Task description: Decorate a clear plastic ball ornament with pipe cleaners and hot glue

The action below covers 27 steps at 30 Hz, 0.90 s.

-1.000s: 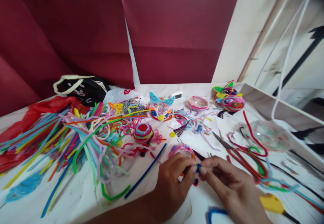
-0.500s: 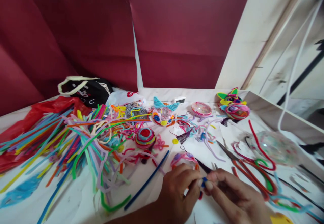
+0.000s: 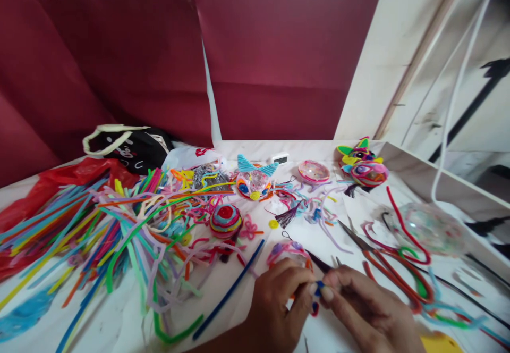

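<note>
Low in the middle of the view, my left hand (image 3: 279,302) and my right hand (image 3: 368,310) meet fingertip to fingertip. Both pinch a small blue pipe-cleaner piece (image 3: 319,287) between thumbs and forefingers. A thin dark metal tool (image 3: 321,262) pokes out above my right fingers. Just behind the hands lies a clear half-ball wrapped in pink and purple pipe cleaner (image 3: 289,249). A long dark blue pipe cleaner (image 3: 231,289) lies on the white table to the left of my left hand.
A big loose heap of coloured pipe cleaners (image 3: 99,225) covers the left of the table. Scissors with red handles (image 3: 382,260) lie right of the hands. Finished colourful ornaments (image 3: 360,164) and a clear ball (image 3: 430,228) sit further back. A black bag (image 3: 127,145) rests against the red wall.
The view has shifted slightly. Both hands have stayed together on the small blue piece, with the fingers working it a little.
</note>
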### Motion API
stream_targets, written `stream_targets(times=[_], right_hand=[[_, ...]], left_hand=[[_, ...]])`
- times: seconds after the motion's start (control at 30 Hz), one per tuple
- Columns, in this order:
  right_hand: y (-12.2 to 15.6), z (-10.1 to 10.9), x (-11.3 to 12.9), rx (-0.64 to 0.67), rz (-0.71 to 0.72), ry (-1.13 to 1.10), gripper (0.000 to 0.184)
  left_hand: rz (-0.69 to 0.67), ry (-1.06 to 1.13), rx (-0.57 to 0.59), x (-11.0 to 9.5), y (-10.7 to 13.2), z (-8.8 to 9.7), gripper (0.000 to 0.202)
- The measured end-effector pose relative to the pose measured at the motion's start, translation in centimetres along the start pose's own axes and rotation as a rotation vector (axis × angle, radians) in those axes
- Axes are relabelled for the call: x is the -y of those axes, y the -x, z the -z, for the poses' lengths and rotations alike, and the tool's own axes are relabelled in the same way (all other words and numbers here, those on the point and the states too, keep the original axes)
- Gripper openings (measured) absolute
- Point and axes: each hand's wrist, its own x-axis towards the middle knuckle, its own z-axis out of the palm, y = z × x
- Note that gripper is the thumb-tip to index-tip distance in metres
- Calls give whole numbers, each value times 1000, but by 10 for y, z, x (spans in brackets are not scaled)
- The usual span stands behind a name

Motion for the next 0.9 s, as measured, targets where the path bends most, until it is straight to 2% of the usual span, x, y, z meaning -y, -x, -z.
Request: stream_targets(times=[0.33, 0.57, 0.9], right_hand=[[-5, -1, -4, 11, 134, 54, 27], [-6, -1, -7, 15, 181, 77, 27], [-8, -1, 3, 41, 219, 39, 25]], left_hand=[[-35, -27, 9, 5, -2, 1, 11], [-49, -68, 1, 3, -3, 2, 10], [-61, -40, -15, 2, -3, 2, 11]])
